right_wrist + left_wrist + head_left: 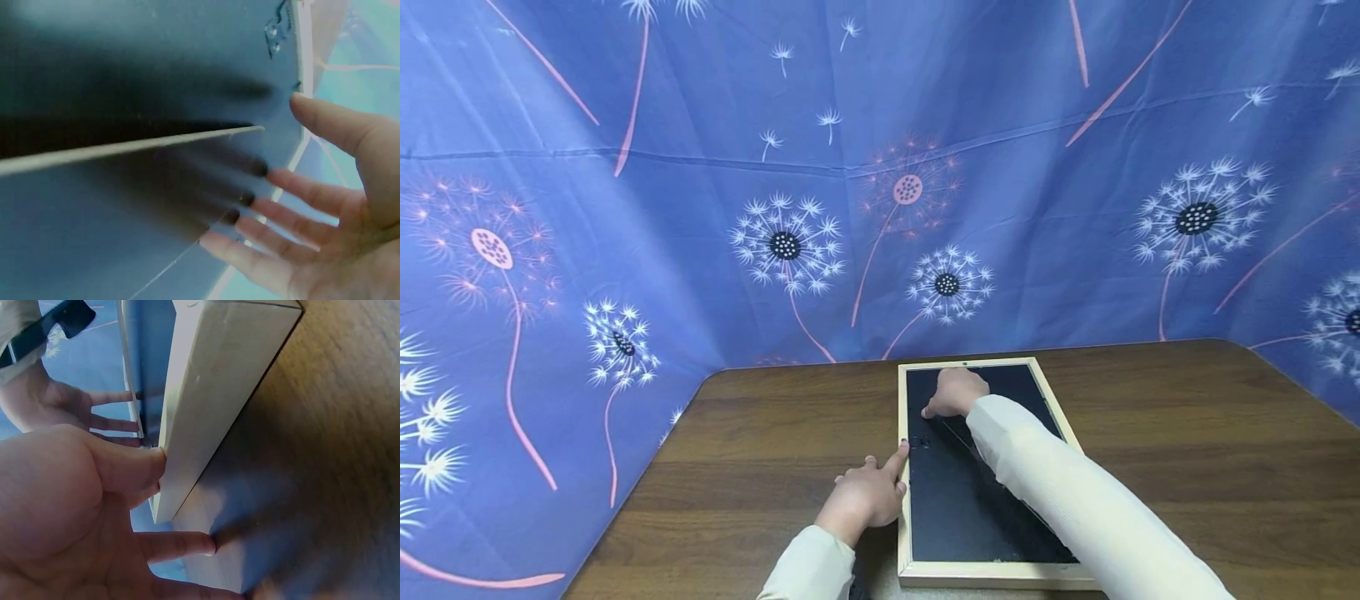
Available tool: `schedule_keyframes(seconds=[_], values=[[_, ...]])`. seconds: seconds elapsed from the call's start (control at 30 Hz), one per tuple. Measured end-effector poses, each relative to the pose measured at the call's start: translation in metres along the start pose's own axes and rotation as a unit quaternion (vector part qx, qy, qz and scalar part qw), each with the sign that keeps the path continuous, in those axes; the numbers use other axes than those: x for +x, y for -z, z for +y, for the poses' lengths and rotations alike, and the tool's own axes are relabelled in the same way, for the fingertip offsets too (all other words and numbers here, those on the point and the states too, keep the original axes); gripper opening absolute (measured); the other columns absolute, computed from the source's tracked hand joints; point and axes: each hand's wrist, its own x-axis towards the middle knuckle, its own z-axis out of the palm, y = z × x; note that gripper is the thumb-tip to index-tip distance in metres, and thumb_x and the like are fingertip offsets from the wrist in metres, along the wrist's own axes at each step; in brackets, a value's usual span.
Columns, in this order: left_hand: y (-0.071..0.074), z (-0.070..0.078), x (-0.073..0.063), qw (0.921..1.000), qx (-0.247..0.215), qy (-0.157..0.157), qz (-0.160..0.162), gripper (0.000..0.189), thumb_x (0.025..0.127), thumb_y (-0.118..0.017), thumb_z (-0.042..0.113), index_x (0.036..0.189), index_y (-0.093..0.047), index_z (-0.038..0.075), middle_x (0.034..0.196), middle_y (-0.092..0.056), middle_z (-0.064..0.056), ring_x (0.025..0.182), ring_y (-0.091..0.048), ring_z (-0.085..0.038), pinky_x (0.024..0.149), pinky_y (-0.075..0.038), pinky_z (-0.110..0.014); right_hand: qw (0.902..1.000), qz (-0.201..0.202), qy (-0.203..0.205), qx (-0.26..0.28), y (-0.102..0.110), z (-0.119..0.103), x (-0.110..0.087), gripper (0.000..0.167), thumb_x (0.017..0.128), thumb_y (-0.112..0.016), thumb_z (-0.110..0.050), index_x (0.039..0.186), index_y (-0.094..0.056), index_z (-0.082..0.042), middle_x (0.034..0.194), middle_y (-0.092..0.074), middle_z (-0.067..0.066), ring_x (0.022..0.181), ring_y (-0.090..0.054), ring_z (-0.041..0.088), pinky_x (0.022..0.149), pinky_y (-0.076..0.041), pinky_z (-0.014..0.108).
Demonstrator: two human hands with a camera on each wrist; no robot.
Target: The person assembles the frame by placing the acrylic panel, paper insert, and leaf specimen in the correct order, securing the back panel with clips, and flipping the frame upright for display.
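A picture frame with a pale wooden rim (pixel 985 572) lies back side up on the table, its black backing board (pixel 958 508) showing. My left hand (pixel 867 493) is at the frame's left side, a fingertip on the rim and other fingers spread. In the left wrist view, fingers touch the rim's pale side (pixel 209 394) and others reach down to the tabletop. Toward the far end, my right hand (pixel 957 392) has its fingertips on the backing. Beside them in the right wrist view runs the pale edge of a raised stand flap (pixel 131 147). Its fingers are stretched out.
A small metal hanger (pixel 273 39) is fixed on the backing close to the rim. The brown wooden table (pixel 760 450) spreads to both sides of the frame. Behind it hangs a blue cloth (pixel 1045 217) with dandelion prints. My right sleeve (pixel 1090 500) crosses over the frame.
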Motion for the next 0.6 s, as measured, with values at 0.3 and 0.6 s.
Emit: schedule_keyframes(seconds=[0.3,0.6], values=[[0.006,-0.005,-0.001,0.9996,-0.009,-0.013,-0.022,0.055,0.101,-0.058,0.022,0.154,-0.045,0.019,0.143,-0.051,-0.032,0.125,-0.052,-0.058,0.103,-0.043,-0.067,0.9958,-0.012,0.063,0.065,0.000,0.001,-0.019,0.034,0.087,-0.081,-0.021,0.111,-0.075,0.002,0.111,-0.073,0.016,0.105,-0.068,0.033,0.091,-0.056,0.046],[0.008,-0.003,-0.001,0.9990,-0.012,-0.024,-0.035,0.058,0.100,-0.058,0.021,0.156,-0.042,0.017,0.144,-0.050,-0.034,0.126,-0.055,-0.051,0.103,-0.045,-0.061,0.9938,0.004,0.091,0.065,0.002,0.002,-0.039,0.023,0.087,-0.081,-0.018,0.104,-0.078,-0.002,0.100,-0.075,0.009,0.093,-0.070,0.027,0.086,-0.058,0.045]])
